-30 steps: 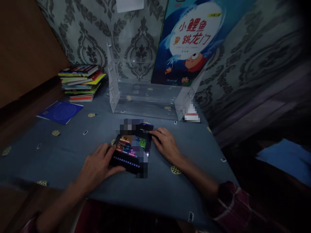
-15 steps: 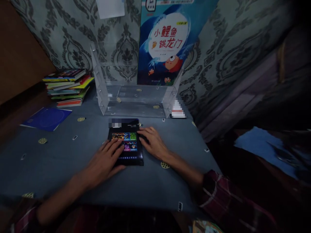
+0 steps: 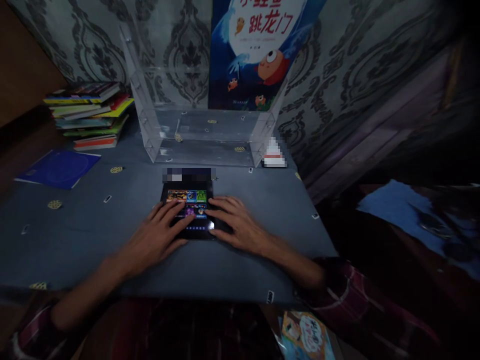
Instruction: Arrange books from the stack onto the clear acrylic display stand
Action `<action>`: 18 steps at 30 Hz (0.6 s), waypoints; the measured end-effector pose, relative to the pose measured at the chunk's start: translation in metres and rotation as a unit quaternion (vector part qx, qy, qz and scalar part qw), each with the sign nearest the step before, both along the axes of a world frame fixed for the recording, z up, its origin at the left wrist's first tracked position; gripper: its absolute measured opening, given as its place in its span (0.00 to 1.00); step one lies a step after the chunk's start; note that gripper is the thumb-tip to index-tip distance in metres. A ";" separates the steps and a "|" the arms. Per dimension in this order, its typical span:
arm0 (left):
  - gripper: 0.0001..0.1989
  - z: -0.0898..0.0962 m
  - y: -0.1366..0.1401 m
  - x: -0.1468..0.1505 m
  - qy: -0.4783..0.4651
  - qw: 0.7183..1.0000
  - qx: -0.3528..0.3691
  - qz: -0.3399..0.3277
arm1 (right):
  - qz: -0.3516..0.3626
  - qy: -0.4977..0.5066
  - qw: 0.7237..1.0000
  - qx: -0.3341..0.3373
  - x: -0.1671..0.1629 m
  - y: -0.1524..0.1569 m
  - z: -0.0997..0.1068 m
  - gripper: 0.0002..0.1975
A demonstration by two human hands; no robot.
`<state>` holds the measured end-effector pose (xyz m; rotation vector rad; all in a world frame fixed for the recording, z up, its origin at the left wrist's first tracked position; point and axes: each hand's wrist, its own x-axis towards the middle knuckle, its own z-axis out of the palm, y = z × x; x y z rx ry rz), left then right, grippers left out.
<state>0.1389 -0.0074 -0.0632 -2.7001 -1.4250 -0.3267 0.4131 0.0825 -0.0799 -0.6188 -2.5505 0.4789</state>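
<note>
In the view from my head, a black book [image 3: 193, 196] with rows of bright little pictures on its cover lies flat on the worktop [image 3: 82, 235], just in front of the clear rack [image 3: 144, 120] and between my two hands. My left hand [image 3: 157, 227] is open, fingers spread over the left part of the cover, with the thumb down by the near edge. My right hand [image 3: 238, 225] is open too, loosely curved, its fingertips and thumb on or at the right side of the cover. Neither looks closed around the book; how hard either presses, I cannot tell. The far edge of the book is too blurred to make out.

I judge the step in hand to be steadying or squaring the book, since it sits fairly straight to the rack. As I see it, picking it up from this pose would call for both thumbs or some fingertips getting under its edges; turning the cover would call for one hand off and the other catching a free edge.

Behind the rack stands a large blue picture book [image 3: 247, 65]. Off to the left are a stack of books [image 3: 90, 117] and, nearer me, a blue booklet [image 3: 60, 169] lying flat.
</note>
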 end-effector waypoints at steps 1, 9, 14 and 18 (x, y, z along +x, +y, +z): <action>0.24 0.000 -0.001 0.002 -0.003 1.000 -0.005 -0.005 | 0.006 0.010 1.000 0.003 0.000 0.000 -0.001 0.20; 0.20 -0.004 -0.010 0.024 -0.001 1.000 0.006 -0.016 | 0.035 0.030 0.999 0.016 0.001 -0.001 0.005 0.19; 0.17 -0.006 -0.008 0.027 -0.006 1.000 0.022 -0.013 | 0.035 0.027 0.999 0.006 0.000 -0.001 0.006 0.19; 0.18 0.001 -0.006 0.021 -0.033 0.999 -0.005 -0.030 | 0.033 0.022 0.999 -0.015 0.002 -0.002 0.008 0.19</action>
